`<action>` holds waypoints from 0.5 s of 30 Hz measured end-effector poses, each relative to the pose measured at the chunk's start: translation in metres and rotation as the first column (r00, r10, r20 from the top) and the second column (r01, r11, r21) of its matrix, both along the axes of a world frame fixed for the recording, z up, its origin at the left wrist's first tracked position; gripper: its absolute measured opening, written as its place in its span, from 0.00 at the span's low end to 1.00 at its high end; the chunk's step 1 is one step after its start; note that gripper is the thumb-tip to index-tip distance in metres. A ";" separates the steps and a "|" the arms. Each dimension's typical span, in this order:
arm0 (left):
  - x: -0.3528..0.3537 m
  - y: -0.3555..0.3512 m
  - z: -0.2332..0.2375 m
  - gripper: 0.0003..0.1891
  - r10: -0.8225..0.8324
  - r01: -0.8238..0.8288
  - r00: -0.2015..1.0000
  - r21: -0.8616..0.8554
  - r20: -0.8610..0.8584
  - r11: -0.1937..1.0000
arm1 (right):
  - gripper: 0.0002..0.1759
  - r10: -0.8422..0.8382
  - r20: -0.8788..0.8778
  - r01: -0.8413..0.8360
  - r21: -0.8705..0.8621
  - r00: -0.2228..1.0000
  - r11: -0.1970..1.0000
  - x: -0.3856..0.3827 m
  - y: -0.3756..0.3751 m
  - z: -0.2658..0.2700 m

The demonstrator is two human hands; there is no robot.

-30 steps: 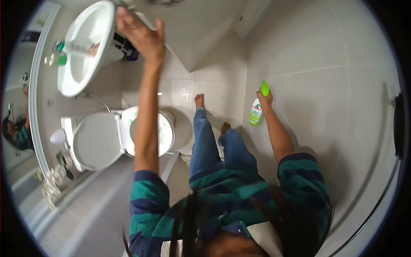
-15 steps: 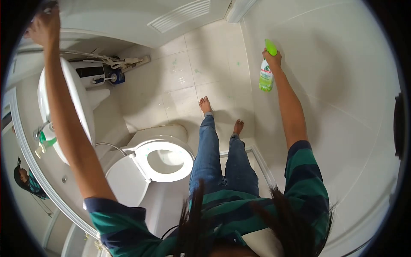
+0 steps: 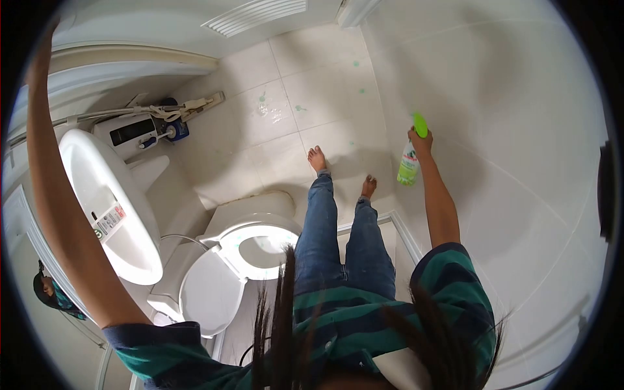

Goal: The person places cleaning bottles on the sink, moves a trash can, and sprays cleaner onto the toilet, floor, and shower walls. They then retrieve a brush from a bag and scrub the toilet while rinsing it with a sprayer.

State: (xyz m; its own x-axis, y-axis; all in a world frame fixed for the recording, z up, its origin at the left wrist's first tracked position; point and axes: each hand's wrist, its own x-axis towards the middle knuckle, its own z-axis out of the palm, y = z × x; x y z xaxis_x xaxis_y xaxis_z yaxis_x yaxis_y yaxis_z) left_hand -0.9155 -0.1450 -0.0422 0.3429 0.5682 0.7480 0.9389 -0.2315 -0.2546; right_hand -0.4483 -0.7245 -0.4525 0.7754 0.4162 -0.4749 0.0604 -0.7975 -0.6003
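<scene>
My right hand (image 3: pixel 421 140) is wrapped round the neck of a spray bottle (image 3: pixel 407 168) with a green trigger head and a green-and-white label. The bottle hangs upright beside the pale wall at the right. My left arm stretches to the upper left, past the washbasin. Only a dark part of my left hand (image 3: pixel 49 32) shows at the view's edge, near the white door (image 3: pixel 156 23); its fingers are hidden. A card-like item with red and green print (image 3: pixel 110 222) lies in the white washbasin (image 3: pixel 144 250), partly behind my left arm.
A toilet (image 3: pixel 292 237) with its lid raised stands left of my legs. Mop-like tools (image 3: pixel 188 110) and a black-and-white box (image 3: pixel 130 133) sit beyond the basin. Green splashes (image 3: pixel 300 108) mark the tiled floor (image 3: pixel 257 62). A mirror (image 3: pixel 39 240) is at the left.
The spray bottle and my right hand are lower in view. My left hand has shifted further out toward the left edge. The door vent appears further left, and more of the basin shows.
</scene>
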 end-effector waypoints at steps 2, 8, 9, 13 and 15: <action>-0.003 0.000 0.008 0.38 0.091 -0.108 0.987 -0.127 -0.132 0.986 | 0.13 -0.039 -0.120 0.043 0.029 0.992 0.999 -0.009 -0.019 0.016; 0.010 -0.115 -0.077 0.40 -0.061 0.059 0.998 0.141 0.012 0.988 | 0.14 -0.015 -0.045 0.020 0.114 0.999 0.993 -0.016 -0.066 0.005; 0.021 -0.163 -0.109 0.39 -0.095 0.084 0.994 0.169 0.061 0.982 | 0.13 0.005 -0.012 -0.004 0.061 1.000 0.998 -0.015 -0.064 -0.002; 0.046 -0.441 -0.246 0.37 0.191 0.192 0.767 -0.503 0.612 0.843 | 0.12 0.275 0.111 -0.273 -0.034 0.955 0.961 -0.019 -0.060 -0.001; 0.066 -0.603 -0.257 0.33 0.530 0.242 0.595 -0.763 0.605 0.599 | 0.13 0.469 -0.020 -0.464 0.117 0.883 0.878 -0.025 -0.051 0.011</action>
